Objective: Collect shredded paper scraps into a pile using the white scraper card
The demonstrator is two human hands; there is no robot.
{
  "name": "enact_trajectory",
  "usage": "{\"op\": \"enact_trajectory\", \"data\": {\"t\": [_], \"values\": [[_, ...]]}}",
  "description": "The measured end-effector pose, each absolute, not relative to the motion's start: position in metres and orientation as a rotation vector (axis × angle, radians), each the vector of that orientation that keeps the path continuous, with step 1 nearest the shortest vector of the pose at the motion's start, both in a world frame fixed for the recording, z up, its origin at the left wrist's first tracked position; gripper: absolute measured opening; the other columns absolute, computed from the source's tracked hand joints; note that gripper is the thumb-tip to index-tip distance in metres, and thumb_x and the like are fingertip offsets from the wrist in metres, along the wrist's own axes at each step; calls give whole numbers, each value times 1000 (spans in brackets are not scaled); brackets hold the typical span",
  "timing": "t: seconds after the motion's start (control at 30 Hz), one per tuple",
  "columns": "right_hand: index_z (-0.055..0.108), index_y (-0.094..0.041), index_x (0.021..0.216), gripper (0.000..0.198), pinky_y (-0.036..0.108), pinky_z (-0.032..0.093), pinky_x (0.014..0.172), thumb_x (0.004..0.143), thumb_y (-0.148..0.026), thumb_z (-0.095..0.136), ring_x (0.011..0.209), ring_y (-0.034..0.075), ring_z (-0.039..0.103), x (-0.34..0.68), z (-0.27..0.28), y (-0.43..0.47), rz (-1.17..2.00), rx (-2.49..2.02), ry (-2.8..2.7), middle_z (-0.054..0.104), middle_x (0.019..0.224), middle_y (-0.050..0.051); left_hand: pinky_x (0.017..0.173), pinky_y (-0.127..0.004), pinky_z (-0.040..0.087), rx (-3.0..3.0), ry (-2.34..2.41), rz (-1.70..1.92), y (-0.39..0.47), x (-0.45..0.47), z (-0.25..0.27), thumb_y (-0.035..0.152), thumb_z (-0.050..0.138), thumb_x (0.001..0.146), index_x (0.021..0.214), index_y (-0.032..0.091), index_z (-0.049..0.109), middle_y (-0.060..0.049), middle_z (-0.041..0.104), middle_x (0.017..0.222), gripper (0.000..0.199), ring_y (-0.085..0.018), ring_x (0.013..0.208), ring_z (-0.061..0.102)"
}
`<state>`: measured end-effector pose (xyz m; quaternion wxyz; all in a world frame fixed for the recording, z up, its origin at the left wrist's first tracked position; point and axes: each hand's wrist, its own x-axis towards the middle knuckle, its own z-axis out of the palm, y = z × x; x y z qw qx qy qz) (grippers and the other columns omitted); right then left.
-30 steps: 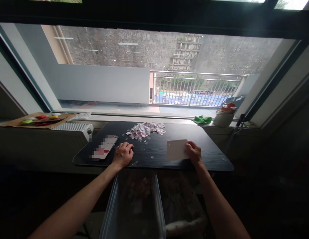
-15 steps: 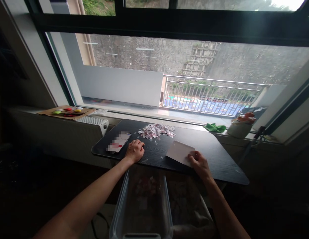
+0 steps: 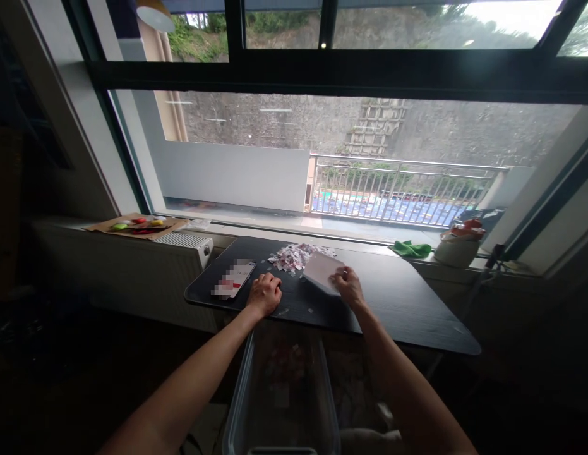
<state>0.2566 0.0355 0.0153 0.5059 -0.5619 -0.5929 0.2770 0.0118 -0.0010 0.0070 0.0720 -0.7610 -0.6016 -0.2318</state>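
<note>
My right hand pinches the right edge of a pale rectangular card, slightly blurred, held tilted over the dark table. The card's far left corner overlaps the near right side of a heap of small paper scraps. My left hand rests on the table near its front edge, fingers curled and closed; whatever may be under them is hidden. Just left of it lies a phone, partly pixelated. Below the table's front edge stands a clear plastic bin with some scraps dimly visible inside.
The black table stands against a window sill. On the sill are a green cloth and a pale container at right. A brown board with colourful items lies at left, above a white radiator.
My right hand has moved the card leftward and away from me, up to the scrap heap. The left hand stays beside the phone. The head view has tilted up slightly.
</note>
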Motion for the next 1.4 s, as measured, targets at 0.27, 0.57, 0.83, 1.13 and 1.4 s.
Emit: {"op": "enact_trajectory", "data": {"t": [0.27, 0.57, 0.83, 1.13, 1.4], "values": [[53, -19, 85, 23, 26, 48, 51, 64, -27, 51, 60, 16, 63, 244, 8, 23, 931, -1307, -1436, 68, 71, 1, 78, -33, 38, -2285, -1813, -686, 0, 12, 7, 19, 45, 77, 90, 20, 61, -6, 56, 92, 21, -20, 90, 49], [54, -17, 87, 26, 31, 50, 59, 64, -29, 52, 68, 19, 64, 274, 15, -8, 906, -1389, -1314, 68, 78, 4, 79, -33, 38, -2280, -1813, -686, 0, 12, 7, 19, 44, 77, 90, 20, 61, -5, 56, 94, 21, -20, 91, 48], [57, -18, 88, 26, 31, 49, 60, 66, -31, 52, 70, 20, 64, 275, 6, -44, 831, -1453, -1325, 68, 77, 3, 79, -32, 38, -2271, -1825, -666, 0, 12, 6, 20, 45, 78, 90, 21, 61, -4, 56, 93, 20, -19, 91, 48], [52, -19, 87, 22, 29, 49, 59, 67, -29, 52, 69, 18, 64, 246, 18, -23, 896, -1280, -1432, 67, 80, 4, 78, -32, 39, -2267, -1831, -657, 1, 12, 6, 20, 45, 77, 90, 21, 61, -4, 56, 94, 20, -20, 91, 48], [55, -20, 87, 22, 29, 46, 63, 69, -30, 48, 72, 18, 62, 269, 19, -27, 560, -1583, -1545, 66, 81, 4, 78, -31, 38, -2265, -1826, -661, 0, 12, 7, 20, 45, 77, 90, 21, 61, -4, 57, 94, 20, -19, 91, 48]]}}
